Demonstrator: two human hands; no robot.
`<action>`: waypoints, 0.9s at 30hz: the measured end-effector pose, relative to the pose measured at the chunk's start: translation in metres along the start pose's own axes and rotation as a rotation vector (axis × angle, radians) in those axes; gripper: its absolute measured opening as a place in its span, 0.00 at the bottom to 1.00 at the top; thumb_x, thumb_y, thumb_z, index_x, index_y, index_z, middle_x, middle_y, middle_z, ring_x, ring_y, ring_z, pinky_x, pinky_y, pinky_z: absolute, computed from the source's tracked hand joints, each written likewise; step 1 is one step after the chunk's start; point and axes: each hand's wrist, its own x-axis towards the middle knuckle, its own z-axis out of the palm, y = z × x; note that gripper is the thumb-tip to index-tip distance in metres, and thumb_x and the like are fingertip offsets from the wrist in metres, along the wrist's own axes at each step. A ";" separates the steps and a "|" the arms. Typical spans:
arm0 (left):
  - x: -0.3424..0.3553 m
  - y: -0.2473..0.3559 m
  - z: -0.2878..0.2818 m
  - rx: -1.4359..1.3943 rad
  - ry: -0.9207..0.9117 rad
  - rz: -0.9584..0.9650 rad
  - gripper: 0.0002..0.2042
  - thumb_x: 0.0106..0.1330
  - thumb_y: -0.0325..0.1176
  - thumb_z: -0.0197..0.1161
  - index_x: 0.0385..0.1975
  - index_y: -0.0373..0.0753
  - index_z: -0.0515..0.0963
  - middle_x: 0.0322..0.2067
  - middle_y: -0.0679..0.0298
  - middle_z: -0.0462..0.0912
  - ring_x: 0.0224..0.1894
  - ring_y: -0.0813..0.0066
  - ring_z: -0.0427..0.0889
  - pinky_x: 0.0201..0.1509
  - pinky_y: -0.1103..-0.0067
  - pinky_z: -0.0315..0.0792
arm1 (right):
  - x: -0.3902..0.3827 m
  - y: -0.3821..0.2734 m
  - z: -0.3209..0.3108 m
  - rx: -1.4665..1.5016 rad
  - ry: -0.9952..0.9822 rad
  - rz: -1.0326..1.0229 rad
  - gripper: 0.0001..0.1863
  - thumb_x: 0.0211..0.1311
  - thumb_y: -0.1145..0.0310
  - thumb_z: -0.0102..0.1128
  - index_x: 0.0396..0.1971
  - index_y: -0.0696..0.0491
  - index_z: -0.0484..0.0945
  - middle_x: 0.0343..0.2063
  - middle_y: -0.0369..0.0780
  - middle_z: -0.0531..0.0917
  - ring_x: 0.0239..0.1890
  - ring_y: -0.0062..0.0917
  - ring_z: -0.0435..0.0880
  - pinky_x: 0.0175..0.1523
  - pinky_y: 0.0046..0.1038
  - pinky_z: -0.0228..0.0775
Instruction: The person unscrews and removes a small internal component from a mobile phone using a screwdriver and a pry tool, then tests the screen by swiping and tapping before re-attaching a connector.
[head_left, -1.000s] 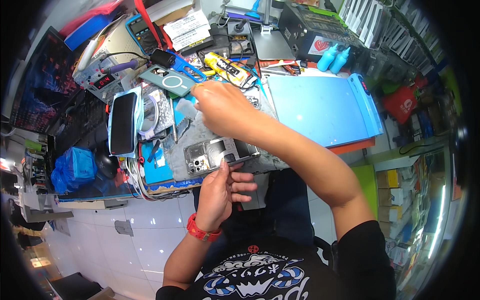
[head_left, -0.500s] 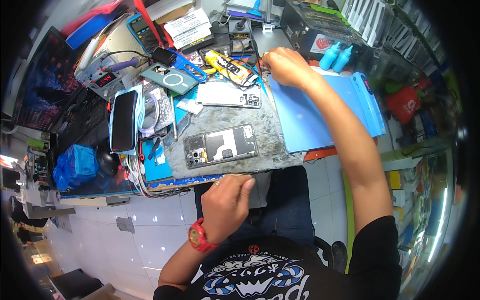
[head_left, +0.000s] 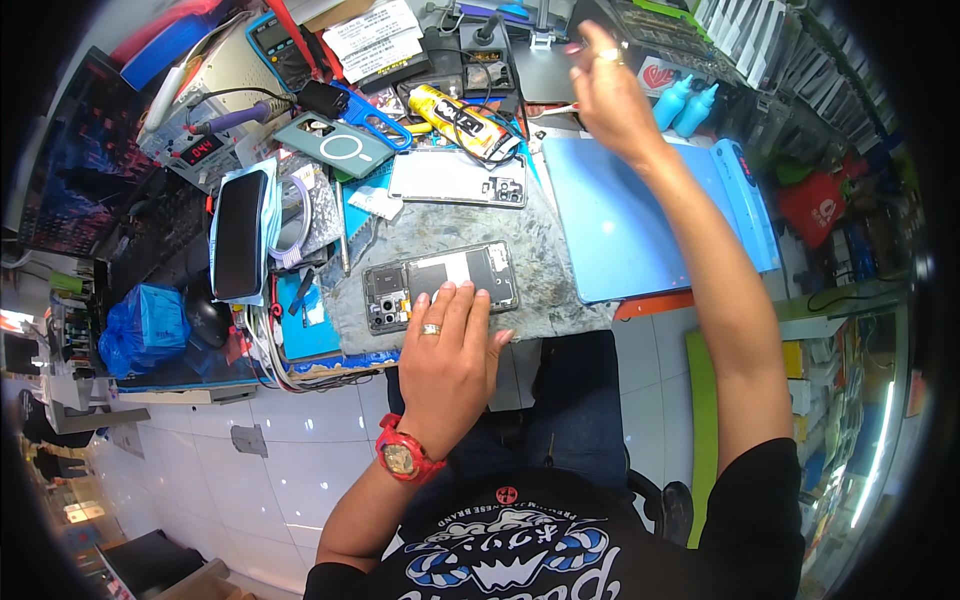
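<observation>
An opened phone [head_left: 440,285], its back off and its inner parts bare, lies on the grey work mat [head_left: 545,265]. My left hand [head_left: 445,345], wearing a ring and a red watch, rests its outstretched fingers on the phone's near edge. My right hand [head_left: 615,100] is raised over the far edge of the blue heating plate [head_left: 640,220]. Its fingers are bent, with a small reddish spot at the tips that is too blurred to name. Beyond the opened phone lies a pale phone back panel [head_left: 455,180] with camera holes.
A yellow tube [head_left: 465,125] and a grey-green phone case [head_left: 335,145] lie behind the panel. Two light-blue bottles [head_left: 683,105] stand at the back right. Left are a dark-screened phone [head_left: 240,235], a purple-handled iron [head_left: 235,118] and a blue plastic bag [head_left: 145,330].
My left hand has moved forward from the table's edge and opened onto the phone. My right hand has lifted and shifted right and farther back, away from the plate's far left corner.
</observation>
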 end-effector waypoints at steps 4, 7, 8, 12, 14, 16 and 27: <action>0.009 -0.002 -0.004 -0.015 -0.003 0.015 0.19 0.63 0.36 0.73 0.51 0.34 0.83 0.51 0.55 0.85 0.56 0.54 0.83 0.69 0.55 0.69 | -0.013 -0.026 -0.045 -0.133 0.241 -0.222 0.23 0.75 0.72 0.56 0.66 0.63 0.70 0.52 0.50 0.84 0.54 0.36 0.85 0.60 0.33 0.75; 0.005 -0.006 -0.004 0.023 0.009 0.007 0.17 0.63 0.35 0.73 0.49 0.35 0.84 0.51 0.56 0.85 0.56 0.56 0.83 0.69 0.56 0.70 | -0.065 -0.088 -0.052 0.373 0.086 0.040 0.20 0.71 0.77 0.59 0.61 0.61 0.74 0.36 0.46 0.84 0.35 0.35 0.86 0.44 0.36 0.79; 0.005 -0.005 -0.002 0.022 0.017 0.005 0.17 0.63 0.35 0.73 0.49 0.35 0.84 0.51 0.56 0.85 0.56 0.57 0.83 0.68 0.56 0.70 | -0.085 -0.099 -0.054 0.432 0.042 0.073 0.19 0.70 0.78 0.60 0.60 0.62 0.75 0.36 0.45 0.83 0.35 0.32 0.86 0.44 0.34 0.79; 0.001 -0.005 0.006 0.021 0.041 0.004 0.16 0.63 0.34 0.73 0.48 0.35 0.85 0.51 0.57 0.85 0.57 0.57 0.83 0.69 0.56 0.69 | -0.128 -0.116 -0.051 0.327 -0.118 0.025 0.24 0.68 0.80 0.61 0.63 0.61 0.71 0.40 0.49 0.84 0.37 0.36 0.88 0.45 0.34 0.80; 0.000 -0.004 0.005 0.035 0.040 -0.002 0.15 0.63 0.34 0.73 0.48 0.35 0.85 0.52 0.57 0.85 0.58 0.58 0.83 0.69 0.56 0.68 | -0.134 -0.121 -0.052 0.388 -0.091 0.053 0.25 0.67 0.81 0.61 0.64 0.61 0.70 0.41 0.50 0.84 0.37 0.37 0.88 0.44 0.35 0.81; -0.001 -0.003 0.005 0.045 0.035 -0.014 0.15 0.64 0.34 0.72 0.48 0.35 0.85 0.53 0.57 0.85 0.59 0.58 0.82 0.70 0.56 0.68 | -0.140 -0.135 -0.058 0.499 -0.069 0.055 0.26 0.66 0.83 0.63 0.64 0.61 0.71 0.41 0.49 0.84 0.39 0.34 0.89 0.44 0.33 0.83; -0.004 0.001 0.004 0.066 0.023 -0.035 0.14 0.66 0.34 0.70 0.49 0.36 0.85 0.54 0.57 0.85 0.60 0.59 0.82 0.73 0.52 0.63 | -0.157 -0.147 -0.052 0.583 -0.131 0.040 0.28 0.66 0.84 0.63 0.65 0.62 0.70 0.40 0.48 0.85 0.38 0.30 0.89 0.44 0.30 0.84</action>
